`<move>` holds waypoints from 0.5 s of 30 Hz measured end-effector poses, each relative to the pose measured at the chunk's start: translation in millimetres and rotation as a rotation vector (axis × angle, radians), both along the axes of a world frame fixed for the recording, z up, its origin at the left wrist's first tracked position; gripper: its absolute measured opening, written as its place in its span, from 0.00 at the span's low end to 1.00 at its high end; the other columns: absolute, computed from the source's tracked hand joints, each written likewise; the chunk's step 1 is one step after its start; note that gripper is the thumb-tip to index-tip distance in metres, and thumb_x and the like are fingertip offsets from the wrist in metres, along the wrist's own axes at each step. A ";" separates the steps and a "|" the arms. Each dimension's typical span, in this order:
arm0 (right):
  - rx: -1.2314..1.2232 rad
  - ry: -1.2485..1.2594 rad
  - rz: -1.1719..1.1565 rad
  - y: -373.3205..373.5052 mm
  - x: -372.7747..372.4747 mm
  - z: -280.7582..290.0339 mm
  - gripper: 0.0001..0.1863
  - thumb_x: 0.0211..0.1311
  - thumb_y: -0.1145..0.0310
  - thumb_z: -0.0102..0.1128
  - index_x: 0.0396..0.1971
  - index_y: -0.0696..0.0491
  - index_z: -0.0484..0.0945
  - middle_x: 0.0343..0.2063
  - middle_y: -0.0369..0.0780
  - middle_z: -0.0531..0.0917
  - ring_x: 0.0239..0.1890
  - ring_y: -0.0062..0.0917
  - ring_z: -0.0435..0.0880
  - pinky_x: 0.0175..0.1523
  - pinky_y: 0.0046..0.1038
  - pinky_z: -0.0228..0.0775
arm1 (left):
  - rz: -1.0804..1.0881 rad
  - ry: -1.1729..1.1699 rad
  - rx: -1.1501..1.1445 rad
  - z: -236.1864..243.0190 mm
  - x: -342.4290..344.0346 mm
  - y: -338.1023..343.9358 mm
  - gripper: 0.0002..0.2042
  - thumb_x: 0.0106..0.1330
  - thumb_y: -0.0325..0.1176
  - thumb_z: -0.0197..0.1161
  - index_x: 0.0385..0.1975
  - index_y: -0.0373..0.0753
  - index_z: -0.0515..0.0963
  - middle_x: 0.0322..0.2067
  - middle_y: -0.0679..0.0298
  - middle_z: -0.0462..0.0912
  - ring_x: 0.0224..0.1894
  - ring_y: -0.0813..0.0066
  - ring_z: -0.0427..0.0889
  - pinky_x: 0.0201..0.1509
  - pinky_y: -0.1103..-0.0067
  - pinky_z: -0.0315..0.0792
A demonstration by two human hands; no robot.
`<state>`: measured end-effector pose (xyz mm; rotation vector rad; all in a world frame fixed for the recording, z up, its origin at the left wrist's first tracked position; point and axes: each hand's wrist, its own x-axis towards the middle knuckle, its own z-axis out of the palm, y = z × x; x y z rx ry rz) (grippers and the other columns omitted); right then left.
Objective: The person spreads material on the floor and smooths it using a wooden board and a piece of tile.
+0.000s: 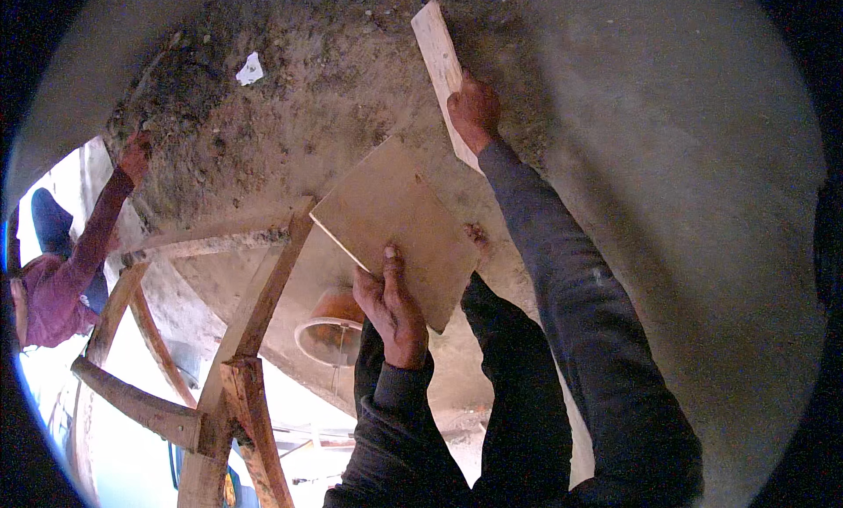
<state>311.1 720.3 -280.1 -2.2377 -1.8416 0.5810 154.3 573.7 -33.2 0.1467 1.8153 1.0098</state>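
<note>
I see the left hand (394,310) gripping one square board (399,205) at its near edge, the right hand (476,111) wrapped round one pale plank (436,47); one orange bucket (341,306) nearby.

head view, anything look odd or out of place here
A small, ragged white patch stands out on the rough brown surface, up and left of the square board in the left hand. It looks odd because it is far brighter than its surroundings; whether it is loose scrap, I cannot tell.
</note>
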 end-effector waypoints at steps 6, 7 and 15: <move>-0.102 0.656 -0.293 -72.0 81.7 10.9 0.22 0.40 0.70 0.59 0.41 0.59 0.74 0.35 0.42 0.80 0.38 0.31 0.77 0.45 0.31 0.68 | -0.002 -0.012 0.026 0.1 0.3 2.7 0.17 0.64 0.36 0.55 0.45 0.28 0.68 0.38 0.55 0.76 0.38 0.70 0.74 0.44 0.76 0.69; -0.123 0.829 -0.483 -82.9 60.9 32.1 0.23 0.39 0.71 0.59 0.42 0.59 0.73 0.36 0.41 0.80 0.38 0.29 0.77 0.45 0.29 0.69 | 0.030 -0.020 0.019 -0.1 -3.4 1.7 0.17 0.64 0.36 0.55 0.45 0.28 0.68 0.39 0.55 0.76 0.38 0.70 0.74 0.44 0.76 0.69; -0.222 0.785 -0.297 -66.1 60.1 -50.0 0.18 0.42 0.68 0.59 0.37 0.58 0.74 0.33 0.40 0.79 0.36 0.26 0.77 0.42 0.28 0.69 | 0.083 -0.006 -0.033 7.2 -8.1 8.9 0.18 0.64 0.36 0.54 0.47 0.28 0.67 0.40 0.55 0.76 0.39 0.70 0.74 0.46 0.77 0.68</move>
